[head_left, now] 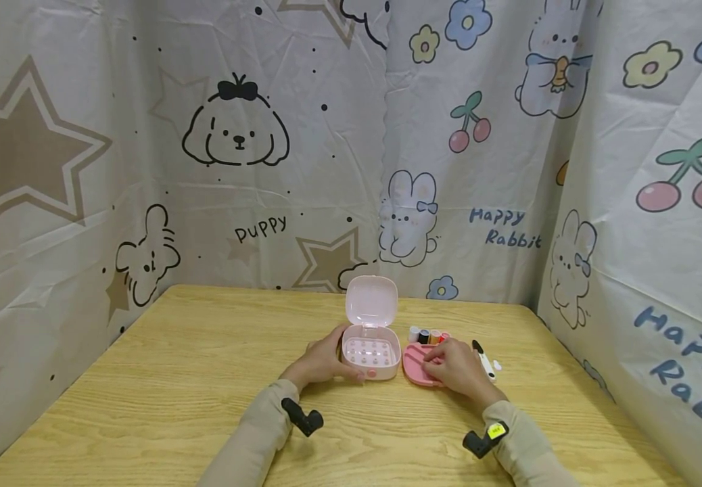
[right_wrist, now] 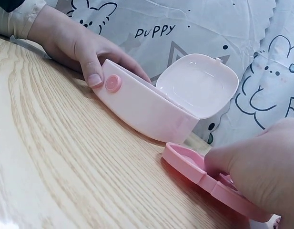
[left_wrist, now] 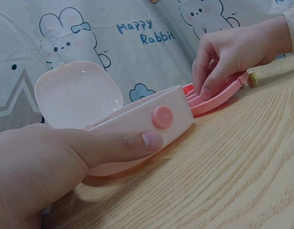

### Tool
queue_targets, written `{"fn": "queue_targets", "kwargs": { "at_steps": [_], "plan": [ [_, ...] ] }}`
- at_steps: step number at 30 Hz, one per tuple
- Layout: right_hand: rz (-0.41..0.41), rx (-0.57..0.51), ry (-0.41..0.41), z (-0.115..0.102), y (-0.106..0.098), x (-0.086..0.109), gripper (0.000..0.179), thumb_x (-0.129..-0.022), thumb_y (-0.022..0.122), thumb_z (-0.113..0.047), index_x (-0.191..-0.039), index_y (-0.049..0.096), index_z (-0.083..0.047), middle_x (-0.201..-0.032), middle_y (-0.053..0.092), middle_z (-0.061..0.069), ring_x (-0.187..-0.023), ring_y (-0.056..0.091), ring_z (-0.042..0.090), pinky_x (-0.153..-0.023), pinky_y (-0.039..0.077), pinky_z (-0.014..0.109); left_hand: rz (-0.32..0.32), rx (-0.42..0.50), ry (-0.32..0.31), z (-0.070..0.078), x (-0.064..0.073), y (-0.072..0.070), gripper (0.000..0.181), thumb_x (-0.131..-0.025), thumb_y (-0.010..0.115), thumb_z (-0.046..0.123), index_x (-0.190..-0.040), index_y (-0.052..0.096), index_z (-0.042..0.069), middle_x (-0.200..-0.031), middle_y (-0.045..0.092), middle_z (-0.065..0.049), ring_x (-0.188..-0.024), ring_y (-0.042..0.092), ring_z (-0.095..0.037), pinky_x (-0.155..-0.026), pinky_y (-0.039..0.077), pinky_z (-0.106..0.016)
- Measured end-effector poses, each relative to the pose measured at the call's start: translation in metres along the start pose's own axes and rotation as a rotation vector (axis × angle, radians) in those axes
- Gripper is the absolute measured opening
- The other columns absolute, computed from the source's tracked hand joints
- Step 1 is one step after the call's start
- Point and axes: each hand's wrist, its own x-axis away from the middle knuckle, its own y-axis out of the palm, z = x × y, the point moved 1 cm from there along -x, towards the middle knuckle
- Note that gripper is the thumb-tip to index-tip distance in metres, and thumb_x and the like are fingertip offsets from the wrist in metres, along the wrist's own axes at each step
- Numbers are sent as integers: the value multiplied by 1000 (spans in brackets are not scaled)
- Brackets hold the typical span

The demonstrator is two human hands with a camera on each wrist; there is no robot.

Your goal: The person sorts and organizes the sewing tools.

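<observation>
A pale pink box (head_left: pixel 395 368) stands on the table with its hinged lid (head_left: pixel 372 301) raised. Inside it lies a clear insert (head_left: pixel 368 352) with rows of small pegs. My left hand (head_left: pixel 322 357) grips the box's left side, its thumb across the front beside the round pink button (left_wrist: pixel 162 117). To the right sits a shallow darker pink tray (head_left: pixel 414 365) with raised dividers. My right hand (head_left: pixel 457 368) reaches into that tray from above, finger and thumb pinching at its inside; its fingertips are partly hidden in the right wrist view.
Behind the tray stands a row of small spools (head_left: pixel 424 336) in white, black, orange and red. Right of my right hand lie a black-and-white tool (head_left: pixel 479 348) and a small white piece (head_left: pixel 497 365). A printed curtain (head_left: pixel 326 169) encloses the wooden table (head_left: pixel 217 352).
</observation>
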Motion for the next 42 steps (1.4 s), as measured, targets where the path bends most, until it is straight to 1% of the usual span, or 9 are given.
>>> {"fn": "queue_targets", "kwargs": {
  "at_steps": [6, 12, 17, 22, 25, 27, 30, 32, 42],
  "plan": [
    [-21, -11, 15, 1, 1, -1, 6, -83, 84, -21, -87, 84, -17, -89, 69, -2, -78, 53, 16, -67, 41, 35, -6, -5, -5, -1, -1, 0, 115, -68, 99, 35, -160, 33, 13, -155, 48, -7, -138, 44, -32, -113, 18, -64],
    [-30, -26, 22, 2, 2, 0, 7, -83, 85, -20, -89, 84, -16, -91, 69, -1, -78, 54, 15, -66, 43, 34, -10, -4, -13, -1, -2, 1, 116, -68, 100, 36, -160, 33, 15, -155, 48, -6, -139, 44, -32, -113, 17, -64],
    [-33, -42, 9, 3, 5, -1, 8, -83, 84, -18, -89, 84, -15, -93, 70, 1, -76, 52, 16, -63, 38, 32, -3, -17, -9, -1, -2, 0, 116, -68, 99, 36, -160, 33, 14, -155, 48, -6, -139, 44, -32, -112, 17, -62],
    [-35, -32, -10, 5, 7, -2, 10, -83, 83, -18, -92, 83, -14, -102, 73, 4, -78, 52, 17, -66, 37, 33, 1, -13, -15, 0, -2, 0, 116, -68, 99, 37, -160, 33, 14, -155, 48, -5, -139, 44, -32, -113, 16, -62],
    [-43, -2, 8, 6, 8, -3, 11, -84, 82, -21, -94, 82, -16, -98, 72, -1, -79, 52, 17, -72, 39, 39, -2, -13, -14, 0, -2, 1, 116, -68, 99, 37, -160, 33, 15, -155, 48, -4, -139, 43, -32, -114, 16, -63],
    [-49, 15, 23, 5, 7, -2, 12, -85, 80, -23, -96, 81, -18, -89, 67, -4, -80, 52, 17, -81, 40, 49, -1, -15, -13, -1, -3, 1, 116, -67, 99, 38, -160, 34, 16, -155, 48, -4, -139, 44, -31, -114, 17, -63],
    [-57, 23, 48, 4, 6, -1, 14, -86, 79, -25, -98, 81, -19, -82, 59, -6, -80, 51, 19, -91, 34, 66, 1, -26, -10, -2, -4, 1, 116, -66, 100, 39, -159, 34, 18, -155, 48, -2, -138, 44, -29, -114, 18, -62],
    [-63, 22, 60, 3, 5, -1, 15, -86, 79, -26, -100, 81, -19, -82, 58, -5, -82, 51, 20, -94, 28, 74, 3, -28, -9, -3, -5, 1, 116, -66, 100, 40, -159, 35, 18, -154, 49, -1, -137, 45, -29, -114, 19, -61],
    [-63, 38, 52, 4, 8, 0, 14, -86, 79, -25, -99, 79, -21, -86, 60, -5, -86, 53, 21, -97, 24, 80, -7, -36, -7, -3, -3, 2, 114, -68, 99, 39, -159, 34, 15, -155, 49, -4, -139, 44, -30, -113, 18, -62]
  ]
}}
